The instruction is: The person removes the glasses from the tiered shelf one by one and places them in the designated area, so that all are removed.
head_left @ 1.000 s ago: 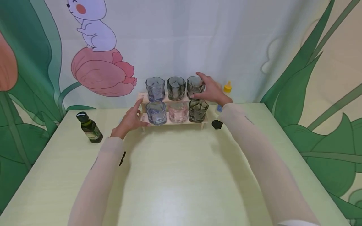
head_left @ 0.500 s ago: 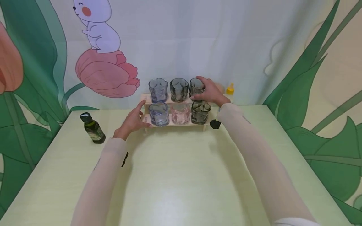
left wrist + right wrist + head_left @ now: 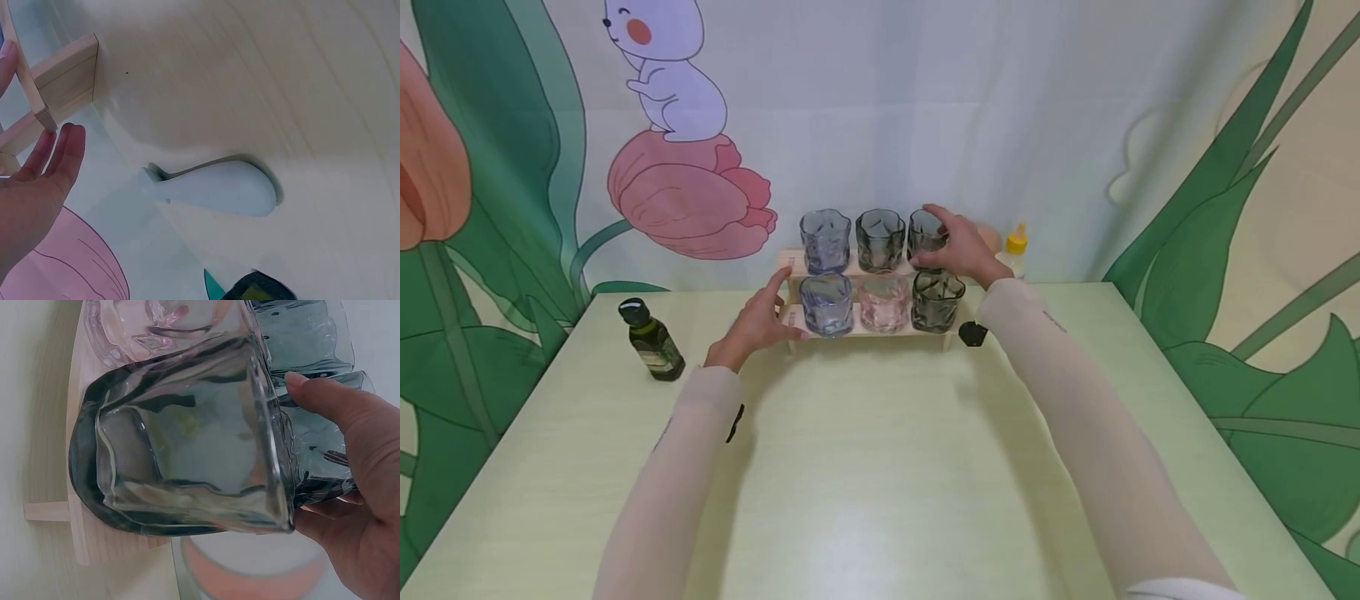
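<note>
1. Your left grip has hold of the wooden rack by its left end, dead 12 o'clock; tilt that and, imo, the front blue glass slides.
2. Your right grip is curled round the upper-right grey glass; drag it sloppily and it'd probably clunk the dark glass at its 6 o'clock.
3. Pale wood-grain counter, dark green bottle at 11, printed curtain at 12, yellow-capped bottle at 1.

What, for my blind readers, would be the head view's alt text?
Someone's right hand holds a grey, wavy glass tumbler on a two-tier, pale wooden rack of six; the left hand touches its left end. A green, black-capped bottle stands left.
</note>
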